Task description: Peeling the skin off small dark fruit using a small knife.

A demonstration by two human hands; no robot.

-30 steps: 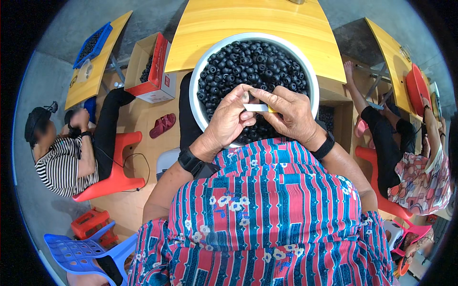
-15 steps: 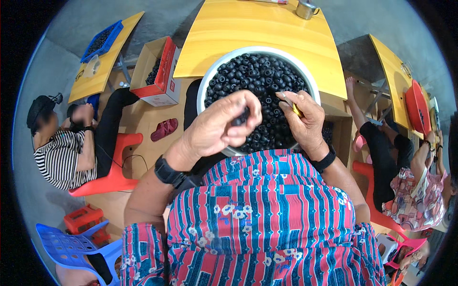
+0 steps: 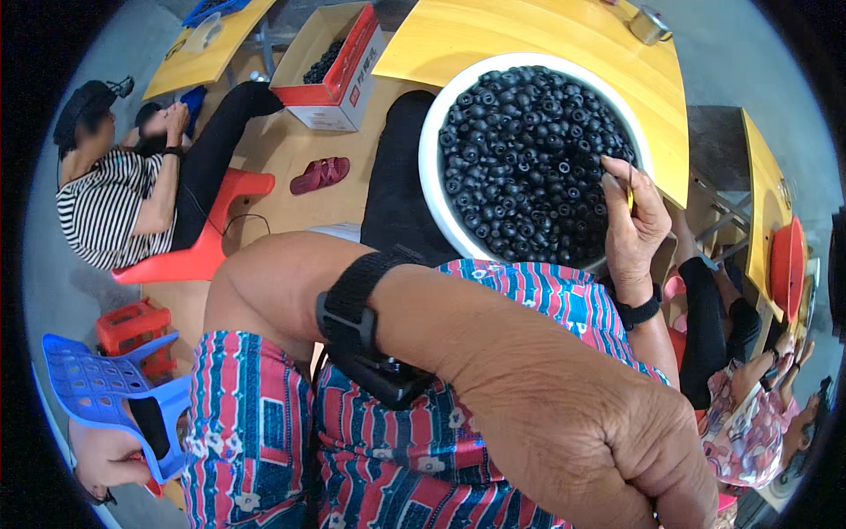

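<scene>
A wide white-rimmed basin (image 3: 431, 167) rests at my lap, against the table's near edge, filled with small black round pieces (image 3: 529, 159), many with a ringed, hollow-looking end. Over its right rim, my right hand (image 3: 636, 225) pinches a slim tool with a yellow part (image 3: 630, 197); the rest is hidden by the fingers. My left hand (image 3: 599, 432) looms close to the camera, reaching across my body to the lower right. Its fingers curl away and downward, partly beyond the lower edge. A tiny dark spot shows by the fingertips, too little to name.
Ahead stands a yellow wooden table (image 3: 493, 31) with a metal mug (image 3: 650, 25). To the left are a red-and-white carton (image 3: 328, 97) of black pieces, a dark red slipper (image 3: 320, 175) and a seated person (image 3: 123, 194). Another person sits right, near a red basin (image 3: 786, 269).
My left hand has left the space over the basin and swung toward the camera and lower right. My right hand keeps its pinch on the tool. The whole view has shifted.
</scene>
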